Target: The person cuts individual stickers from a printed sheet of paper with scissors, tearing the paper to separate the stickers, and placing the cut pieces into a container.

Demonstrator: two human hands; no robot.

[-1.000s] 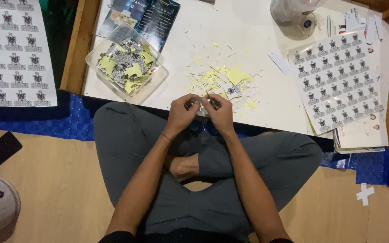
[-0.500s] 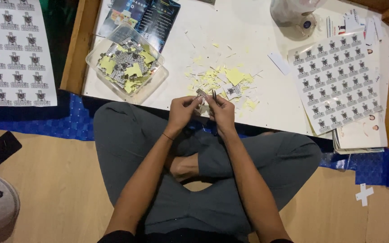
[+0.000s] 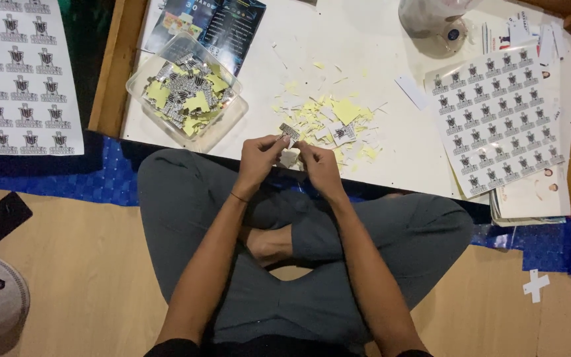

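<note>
Two hands meet above the near edge of the white table (image 3: 378,59). The left hand (image 3: 258,158), fingers pinched, grips a small printed sticker (image 3: 290,131); the right hand (image 3: 318,165), curled, touches its lower edge. Beyond lie yellow backing scraps (image 3: 346,111), left a clear plastic tub (image 3: 229,129) of stickers, right a sticker sheet (image 3: 497,119).
</note>
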